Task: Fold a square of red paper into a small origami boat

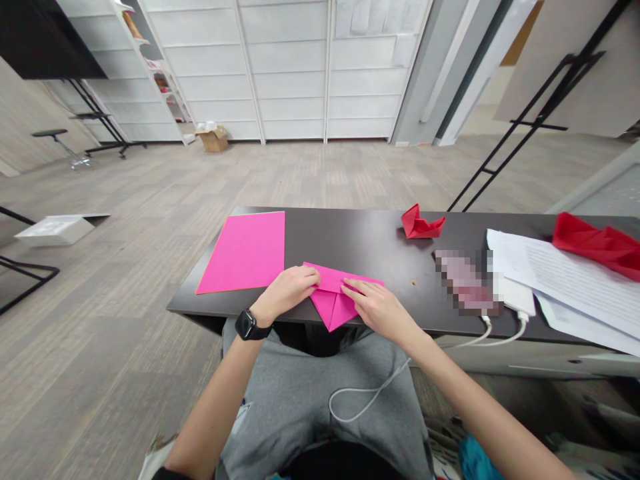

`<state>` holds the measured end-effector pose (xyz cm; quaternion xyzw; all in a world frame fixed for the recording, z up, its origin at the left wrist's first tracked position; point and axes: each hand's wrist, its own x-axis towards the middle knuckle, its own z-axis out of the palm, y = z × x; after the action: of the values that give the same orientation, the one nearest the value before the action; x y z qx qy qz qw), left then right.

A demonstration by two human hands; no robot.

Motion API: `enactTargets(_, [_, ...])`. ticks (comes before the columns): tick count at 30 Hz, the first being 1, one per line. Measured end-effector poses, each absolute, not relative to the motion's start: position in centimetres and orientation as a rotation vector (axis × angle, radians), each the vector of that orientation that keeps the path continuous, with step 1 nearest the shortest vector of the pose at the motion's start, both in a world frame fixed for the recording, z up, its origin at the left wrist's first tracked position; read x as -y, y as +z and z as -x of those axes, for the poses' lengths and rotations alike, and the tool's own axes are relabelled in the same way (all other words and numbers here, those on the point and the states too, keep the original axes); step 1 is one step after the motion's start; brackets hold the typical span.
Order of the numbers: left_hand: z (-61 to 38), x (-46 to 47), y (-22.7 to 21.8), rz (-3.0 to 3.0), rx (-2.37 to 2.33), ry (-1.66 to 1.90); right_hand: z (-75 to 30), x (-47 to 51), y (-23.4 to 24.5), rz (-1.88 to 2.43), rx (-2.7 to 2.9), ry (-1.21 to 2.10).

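A folded sheet of pink paper (334,308) lies at the front edge of the dark table, with a flap along its top and a point facing me. My left hand (291,288) has its fingers curled on the left end of the flap. Across from it, my right hand (376,305) grips the right side, fingertips on the flap and thumb hidden. Left of my hands rests a stack of flat pink sheets (245,252). Further back to the right stands a red folded paper boat (421,224).
On the table's right (350,230) lie a blurred-out phone (463,280), a white power bank (515,295) with a cable (360,408) trailing over my lap, printed papers (585,280) and a red folded thing (600,243). A cardboard box (213,139) stands on the floor beyond.
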<state>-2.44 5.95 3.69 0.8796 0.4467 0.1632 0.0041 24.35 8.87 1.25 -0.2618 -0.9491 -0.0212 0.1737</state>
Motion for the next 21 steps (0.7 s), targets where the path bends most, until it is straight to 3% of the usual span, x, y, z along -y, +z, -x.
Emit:
enactTargets(8, [2.5, -4.4, 2.4, -2.838, -1.393, 0.591, -24.4, -7.4, 2.9, 0.848, 2.680, 0.085])
enactTargets(14, [2.2, -4.3, 1.8, -2.746, -1.404, 0.762, -23.8, -6.6, 2.5, 0.871, 2.640, -0.004])
enactTargets(21, [0.6, -2.2, 2.3, -2.738, -1.536, 0.645, -23.6, -6.2, 1.3, 0.866, 2.638, -0.058])
